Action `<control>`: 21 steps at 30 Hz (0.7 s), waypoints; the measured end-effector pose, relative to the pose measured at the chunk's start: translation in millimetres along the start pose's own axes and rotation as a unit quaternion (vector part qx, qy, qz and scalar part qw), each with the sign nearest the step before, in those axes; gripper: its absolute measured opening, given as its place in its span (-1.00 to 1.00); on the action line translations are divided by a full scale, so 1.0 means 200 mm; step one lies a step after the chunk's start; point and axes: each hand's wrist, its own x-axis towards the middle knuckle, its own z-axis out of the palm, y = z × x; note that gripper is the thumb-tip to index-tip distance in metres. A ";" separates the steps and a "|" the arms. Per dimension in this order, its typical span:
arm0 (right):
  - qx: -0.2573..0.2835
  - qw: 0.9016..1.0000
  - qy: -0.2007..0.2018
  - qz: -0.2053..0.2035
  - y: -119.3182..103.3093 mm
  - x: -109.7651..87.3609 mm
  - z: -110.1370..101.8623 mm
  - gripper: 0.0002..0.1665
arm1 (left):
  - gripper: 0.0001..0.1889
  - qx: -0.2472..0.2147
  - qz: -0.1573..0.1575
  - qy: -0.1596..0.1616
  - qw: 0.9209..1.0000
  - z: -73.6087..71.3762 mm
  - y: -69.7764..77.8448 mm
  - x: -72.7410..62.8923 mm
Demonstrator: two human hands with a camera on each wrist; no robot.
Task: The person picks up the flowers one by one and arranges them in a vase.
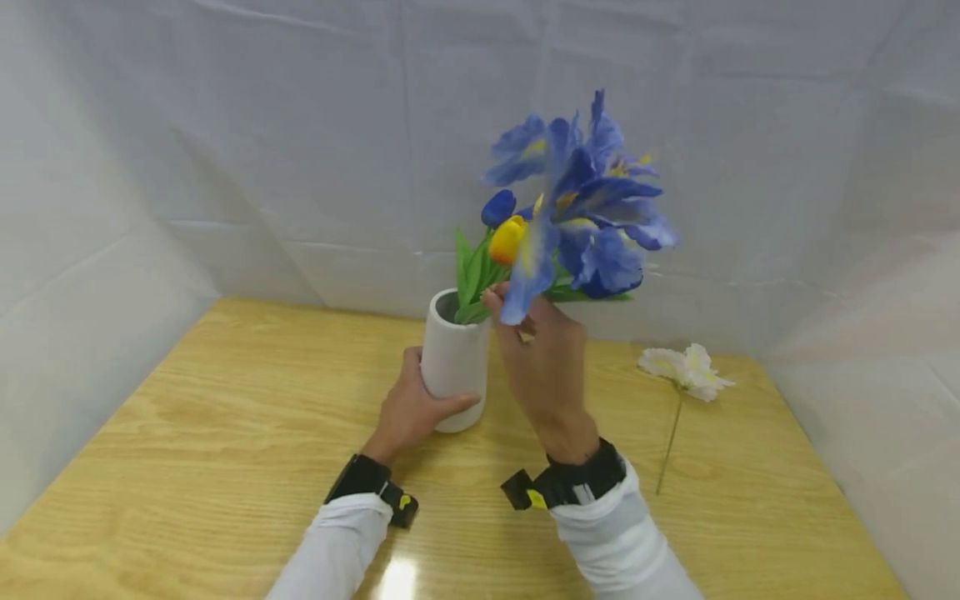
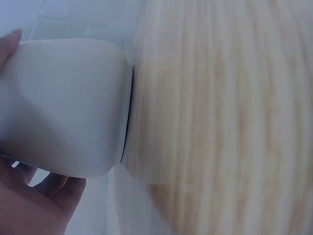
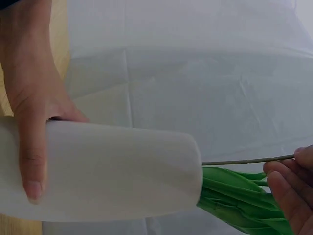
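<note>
A white vase (image 1: 453,367) stands upright on the wooden table. My left hand (image 1: 411,408) grips its lower body, thumb across the near side and the other fingers around the far side, as the left wrist view also shows. Above the rim, my right hand (image 1: 551,358) pinches a thin stem (image 3: 249,161) whose lower end enters the vase mouth. Large blue irises (image 1: 592,208) spread over that hand and partly cover its fingers. A yellow tulip (image 1: 508,242), a blue tulip (image 1: 498,208) and green leaves (image 3: 234,196) rise from the vase, leaning right.
On the right of the wooden table (image 1: 225,417) lies a white flower (image 1: 693,372) with a long thin stem. A pale sheet (image 1: 300,150) hangs behind the table and along both sides.
</note>
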 end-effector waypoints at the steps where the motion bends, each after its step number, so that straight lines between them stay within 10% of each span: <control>1: -0.009 1.000 -0.013 0.002 0.01 0.00 0.01 -0.88 | 0.00 0.001 -0.001 0.000 1.000 0.00 0.00 0.00; 21: -0.117 0.972 -0.182 0.092 0.04 -0.05 0.04 -0.82 | 0.05 0.006 0.003 -0.003 1.000 0.00 0.02 -0.02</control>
